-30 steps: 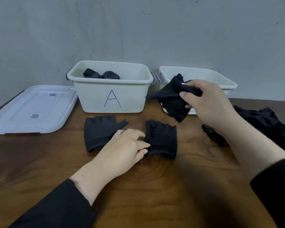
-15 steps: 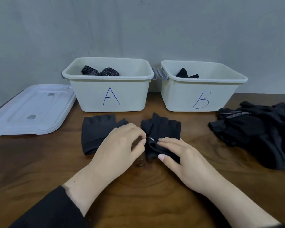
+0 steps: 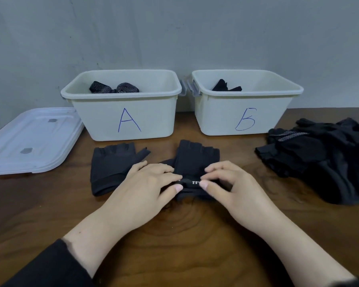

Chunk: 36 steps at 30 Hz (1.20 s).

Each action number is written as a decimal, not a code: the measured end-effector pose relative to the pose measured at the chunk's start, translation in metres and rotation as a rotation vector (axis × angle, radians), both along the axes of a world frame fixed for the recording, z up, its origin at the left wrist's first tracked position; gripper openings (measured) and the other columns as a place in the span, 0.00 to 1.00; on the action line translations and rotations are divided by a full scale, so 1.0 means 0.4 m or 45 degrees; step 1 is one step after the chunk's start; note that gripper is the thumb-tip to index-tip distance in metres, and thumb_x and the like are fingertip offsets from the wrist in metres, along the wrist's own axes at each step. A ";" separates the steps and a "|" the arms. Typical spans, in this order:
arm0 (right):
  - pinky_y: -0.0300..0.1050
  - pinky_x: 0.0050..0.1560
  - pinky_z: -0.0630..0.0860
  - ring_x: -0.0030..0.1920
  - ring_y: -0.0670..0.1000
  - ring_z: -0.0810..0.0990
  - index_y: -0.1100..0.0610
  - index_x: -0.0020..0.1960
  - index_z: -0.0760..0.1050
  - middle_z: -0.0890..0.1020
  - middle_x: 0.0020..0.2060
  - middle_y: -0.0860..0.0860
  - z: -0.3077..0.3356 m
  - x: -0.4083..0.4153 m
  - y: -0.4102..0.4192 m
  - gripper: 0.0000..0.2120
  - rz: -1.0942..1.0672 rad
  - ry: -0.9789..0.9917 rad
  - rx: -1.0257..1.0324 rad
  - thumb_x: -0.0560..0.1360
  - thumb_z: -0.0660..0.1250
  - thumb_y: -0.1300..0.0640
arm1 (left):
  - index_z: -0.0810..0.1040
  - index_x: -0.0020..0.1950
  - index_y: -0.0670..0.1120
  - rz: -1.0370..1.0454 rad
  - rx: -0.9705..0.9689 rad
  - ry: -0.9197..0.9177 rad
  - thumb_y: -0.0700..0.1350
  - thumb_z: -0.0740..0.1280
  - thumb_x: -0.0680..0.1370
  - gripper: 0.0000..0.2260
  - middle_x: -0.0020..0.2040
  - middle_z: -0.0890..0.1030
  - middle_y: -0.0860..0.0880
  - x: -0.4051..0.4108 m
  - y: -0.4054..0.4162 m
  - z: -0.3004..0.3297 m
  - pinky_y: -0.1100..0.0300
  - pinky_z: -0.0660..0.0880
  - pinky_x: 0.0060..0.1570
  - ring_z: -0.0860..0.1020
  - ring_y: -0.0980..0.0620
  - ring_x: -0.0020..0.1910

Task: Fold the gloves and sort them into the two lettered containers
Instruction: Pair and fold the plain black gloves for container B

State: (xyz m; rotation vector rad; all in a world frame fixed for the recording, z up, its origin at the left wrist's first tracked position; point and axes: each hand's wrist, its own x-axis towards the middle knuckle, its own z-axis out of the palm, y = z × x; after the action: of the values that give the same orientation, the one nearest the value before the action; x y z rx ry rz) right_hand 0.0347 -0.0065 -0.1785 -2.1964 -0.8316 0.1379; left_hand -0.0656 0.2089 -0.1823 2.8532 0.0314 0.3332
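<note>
1. A dark wood table (image 3: pixel 50 214) stands against a plain grey wall (image 3: pixel 174 34); two cream bins sit side by side at the back of it, close to the wall.
2. The glove (image 3: pixel 197 160) being worked lies at the table's middle, just in front of the gap between the bins; it is black, fingerless, its finger stubs pointing at the bins, its cuff end bunched under the fingers, with a small strip of white marks on it that I cannot read.
3. The left hand (image 3: pixel 145 187) pinches that cuff from the left, thumb under, fingers curled over; the right hand (image 3: pixel 232 187) pinches it from the right the same way; the thumb tips nearly meet.
4. A second glove (image 3: pixel 112 166), also black and fingerless, lies flat just left of the first, partly under the left hand.
5. A pile (image 3: pixel 323 158) of dark gloves sits at the right edge, apart from the hands; one has a grey dotted band.
6. A white lid (image 3: pixel 29 141) lies flat at the left, beside bin A (image 3: pixel 129 112).
7. Bin A bears a blue "A" and holds dotted black gloves; bin B (image 3: pixel 243 112) bears a blue "B" and holds one plain black piece.
</note>
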 end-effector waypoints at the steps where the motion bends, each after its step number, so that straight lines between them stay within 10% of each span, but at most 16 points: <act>1: 0.28 0.58 0.67 0.61 0.35 0.74 0.42 0.57 0.81 0.77 0.57 0.33 0.002 0.005 -0.004 0.11 -0.081 -0.003 0.036 0.78 0.67 0.42 | 0.72 0.71 0.62 0.005 0.007 -0.003 0.69 0.47 0.78 0.27 0.71 0.69 0.63 -0.001 -0.005 0.005 0.64 0.46 0.72 0.62 0.65 0.70; 9: 0.55 0.78 0.59 0.75 0.49 0.67 0.43 0.79 0.60 0.75 0.71 0.47 0.001 0.018 0.024 0.29 -0.247 0.184 -0.016 0.80 0.61 0.39 | 0.72 0.67 0.60 -0.024 -0.018 0.022 0.66 0.62 0.76 0.22 0.68 0.69 0.64 -0.001 -0.023 0.012 0.69 0.54 0.62 0.67 0.63 0.66; 19: 0.35 0.57 0.77 0.60 0.39 0.79 0.44 0.73 0.71 0.80 0.62 0.42 0.005 0.017 0.056 0.26 -0.293 0.468 0.482 0.78 0.71 0.59 | 0.77 0.66 0.55 0.009 -0.062 -0.024 0.60 0.63 0.79 0.18 0.67 0.72 0.61 0.008 -0.050 0.024 0.68 0.61 0.60 0.71 0.60 0.64; 29: 0.44 0.50 0.80 0.58 0.49 0.81 0.48 0.80 0.60 0.79 0.60 0.46 0.017 0.003 0.086 0.37 -0.436 0.982 1.104 0.77 0.71 0.66 | 0.74 0.71 0.57 -0.026 -0.129 0.034 0.60 0.64 0.79 0.21 0.73 0.67 0.62 0.006 -0.037 0.014 0.74 0.51 0.63 0.63 0.63 0.73; 36: 0.49 0.52 0.84 0.54 0.51 0.86 0.50 0.78 0.64 0.84 0.60 0.52 0.021 -0.004 0.079 0.32 -0.331 1.069 1.198 0.78 0.66 0.70 | 0.75 0.49 0.57 0.238 -0.754 -0.195 0.59 0.70 0.74 0.10 0.51 0.78 0.61 0.001 -0.038 0.003 0.69 0.71 0.52 0.76 0.65 0.54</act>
State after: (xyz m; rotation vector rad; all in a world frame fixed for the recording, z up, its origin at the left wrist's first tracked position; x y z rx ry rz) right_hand 0.0333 0.0249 -0.1699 -1.1481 -0.0638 0.4062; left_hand -0.0651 0.1935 -0.1810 2.2367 0.3138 0.4855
